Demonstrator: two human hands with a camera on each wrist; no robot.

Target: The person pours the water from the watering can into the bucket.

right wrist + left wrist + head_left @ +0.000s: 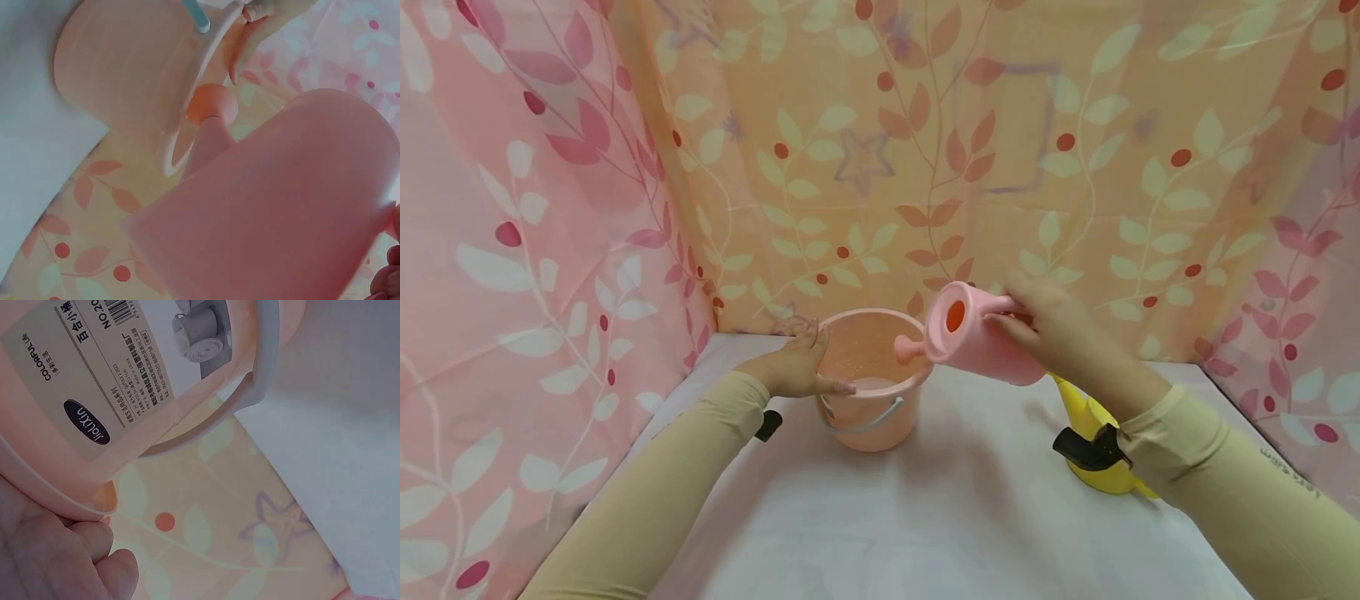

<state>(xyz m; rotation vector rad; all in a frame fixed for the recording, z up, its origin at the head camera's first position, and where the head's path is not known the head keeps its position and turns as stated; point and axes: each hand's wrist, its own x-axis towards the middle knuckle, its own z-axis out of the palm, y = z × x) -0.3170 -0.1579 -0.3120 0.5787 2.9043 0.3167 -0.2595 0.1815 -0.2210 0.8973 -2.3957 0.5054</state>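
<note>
A pink plastic bucket (868, 421) stands upright on the white surface, its handle hanging at the front. My left hand (790, 362) holds its rim from the left, thumb over the near edge. In the left wrist view, fingertips (115, 569) lie beside the rim, below the bucket's printed label (81, 381). My right hand (1060, 333) grips the handle of a pink watering can (988, 342). The can is tilted left, its round spout head (214, 105) at the bucket's mouth. Whether water is flowing, I cannot tell.
A yellow watering can (1101, 475) stands on the white cloth (880, 533) at the right, partly hidden by my right wrist and its black strap piece. Leaf-patterned curtains (865, 167) enclose the back and both sides.
</note>
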